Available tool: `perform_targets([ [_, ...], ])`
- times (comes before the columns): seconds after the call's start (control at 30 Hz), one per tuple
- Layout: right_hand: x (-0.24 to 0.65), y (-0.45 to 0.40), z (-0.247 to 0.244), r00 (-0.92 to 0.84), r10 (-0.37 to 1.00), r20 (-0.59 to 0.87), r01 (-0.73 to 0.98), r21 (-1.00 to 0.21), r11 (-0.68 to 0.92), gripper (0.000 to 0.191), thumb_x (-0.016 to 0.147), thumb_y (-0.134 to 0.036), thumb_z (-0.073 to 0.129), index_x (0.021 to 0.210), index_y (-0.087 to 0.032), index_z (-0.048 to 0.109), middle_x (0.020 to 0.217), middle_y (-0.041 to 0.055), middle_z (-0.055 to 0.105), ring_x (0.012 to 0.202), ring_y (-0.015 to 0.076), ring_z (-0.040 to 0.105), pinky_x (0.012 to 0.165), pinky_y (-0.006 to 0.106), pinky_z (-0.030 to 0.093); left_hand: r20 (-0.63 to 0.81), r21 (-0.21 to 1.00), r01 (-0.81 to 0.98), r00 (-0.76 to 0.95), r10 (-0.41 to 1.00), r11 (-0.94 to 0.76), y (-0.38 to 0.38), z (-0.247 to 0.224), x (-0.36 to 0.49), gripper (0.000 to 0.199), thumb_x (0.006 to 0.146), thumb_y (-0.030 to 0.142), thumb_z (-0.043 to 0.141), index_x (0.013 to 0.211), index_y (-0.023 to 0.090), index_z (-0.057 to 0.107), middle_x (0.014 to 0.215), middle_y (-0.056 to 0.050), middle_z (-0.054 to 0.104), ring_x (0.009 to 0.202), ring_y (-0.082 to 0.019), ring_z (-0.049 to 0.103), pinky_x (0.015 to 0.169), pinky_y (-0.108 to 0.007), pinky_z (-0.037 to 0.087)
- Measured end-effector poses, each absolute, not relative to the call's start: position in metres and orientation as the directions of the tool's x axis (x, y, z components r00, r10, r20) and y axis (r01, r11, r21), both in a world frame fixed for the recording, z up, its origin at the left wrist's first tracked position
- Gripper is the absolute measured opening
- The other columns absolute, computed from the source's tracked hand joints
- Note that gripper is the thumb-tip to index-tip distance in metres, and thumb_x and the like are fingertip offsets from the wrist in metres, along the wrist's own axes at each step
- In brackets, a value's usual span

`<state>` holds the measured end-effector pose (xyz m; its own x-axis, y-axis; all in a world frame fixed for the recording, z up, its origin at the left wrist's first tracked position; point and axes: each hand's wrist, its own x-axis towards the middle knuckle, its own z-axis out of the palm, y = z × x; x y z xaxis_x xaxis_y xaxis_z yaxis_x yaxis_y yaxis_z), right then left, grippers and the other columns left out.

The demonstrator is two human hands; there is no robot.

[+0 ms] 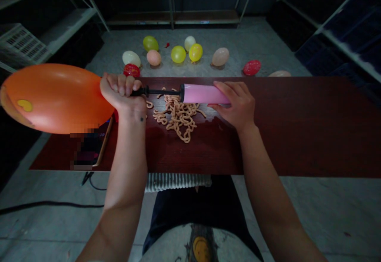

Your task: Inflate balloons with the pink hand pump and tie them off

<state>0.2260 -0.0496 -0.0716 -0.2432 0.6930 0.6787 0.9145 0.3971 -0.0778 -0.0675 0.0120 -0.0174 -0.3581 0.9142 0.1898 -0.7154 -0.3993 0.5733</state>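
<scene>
A large inflated orange balloon (62, 95) extends leftward from my left hand (123, 89). That hand is closed around the black end of a hand pump, with the balloon's neck hidden under its fingers. The black rod between my hands is partly pulled out of the pump's pink barrel (198, 94). My right hand (236, 103) wraps round the barrel's right end. Below the pump, a tangled heap of tan, twisted balloon-like strands (181, 115) lies on the dark red table (297, 127).
A phone-like device (102, 145), partly blurred, lies on the table's left. Several balloons, including a yellow one (178, 54) and a red one (251, 67), rest on the floor beyond. Metal shelves (205, 17) stand behind and at both sides. A black cable (50, 204) crosses the floor at left.
</scene>
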Motion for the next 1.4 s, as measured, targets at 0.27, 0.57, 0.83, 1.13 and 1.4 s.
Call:
perform_targets([
  [0.27, 0.219, -0.051, -0.078, -0.276, 0.728, 0.628, 0.886, -0.127, 0.445, 0.067, 0.090, -0.071, 0.048, 0.131, -0.020, 0.061, 0.109, 0.0105, 0.070, 0.099, 0.0271, 0.063, 0.090, 0.042, 0.049, 0.135, 0.568, -0.716, -0.405, 0.904, -0.406, 0.008, -0.015, -0.054, 0.048, 0.105, 0.021, 0.026, 0.058, 0.018, 0.012, 0.048, 0.006, 0.006, 0.039, -0.008, 0.006, 0.046, -0.028, 0.014],
  [0.57, 0.193, -0.054, -0.076, -0.264, 0.736, 0.623, 0.881, -0.154, 0.447, 0.061, 0.092, -0.066, 0.051, 0.132, -0.020, 0.060, 0.112, 0.0099, 0.070, 0.100, 0.0261, 0.062, 0.091, 0.040, 0.048, 0.117, 0.713, -0.627, -0.337, 0.934, -0.315, 0.008, -0.036, -0.035, 0.052, 0.103, 0.040, 0.038, 0.056, 0.019, 0.028, 0.048, 0.004, 0.019, 0.040, -0.010, 0.024, 0.046, -0.028, 0.025],
  [0.83, 0.188, -0.052, -0.079, -0.268, 0.746, 0.609, 0.895, -0.128, 0.427, 0.059, 0.092, -0.062, 0.055, 0.138, -0.025, 0.057, 0.118, 0.0082, 0.069, 0.105, 0.0258, 0.061, 0.096, 0.041, 0.050, 0.087, 0.723, -0.630, -0.324, 0.942, -0.284, 0.011, -0.040, -0.037, 0.054, 0.101, 0.044, 0.039, 0.054, 0.020, 0.029, 0.045, 0.003, 0.024, 0.039, -0.011, 0.022, 0.045, -0.028, 0.027],
  [1.13, 0.196, -0.049, -0.078, -0.267, 0.708, 0.654, 0.919, -0.049, 0.392, 0.065, 0.091, -0.068, 0.049, 0.143, -0.030, 0.053, 0.124, 0.0088, 0.066, 0.114, 0.0295, 0.058, 0.098, 0.044, 0.051, 0.155, 0.726, -0.605, -0.321, 0.934, -0.329, 0.016, -0.040, -0.048, 0.053, 0.099, 0.036, 0.043, 0.052, 0.019, 0.026, 0.046, 0.002, 0.028, 0.039, -0.010, 0.025, 0.047, -0.029, 0.027],
  [1.4, 0.213, -0.048, -0.079, -0.267, 0.687, 0.676, 0.933, 0.002, 0.361, 0.067, 0.092, -0.071, 0.041, 0.143, -0.028, 0.053, 0.127, 0.0101, 0.065, 0.117, 0.0295, 0.056, 0.098, 0.043, 0.049, 0.118, 0.719, -0.589, -0.420, 0.900, -0.369, 0.015, -0.028, -0.054, 0.046, 0.097, 0.024, 0.036, 0.056, 0.019, 0.016, 0.046, 0.003, 0.014, 0.039, -0.011, 0.016, 0.046, -0.029, 0.024],
])
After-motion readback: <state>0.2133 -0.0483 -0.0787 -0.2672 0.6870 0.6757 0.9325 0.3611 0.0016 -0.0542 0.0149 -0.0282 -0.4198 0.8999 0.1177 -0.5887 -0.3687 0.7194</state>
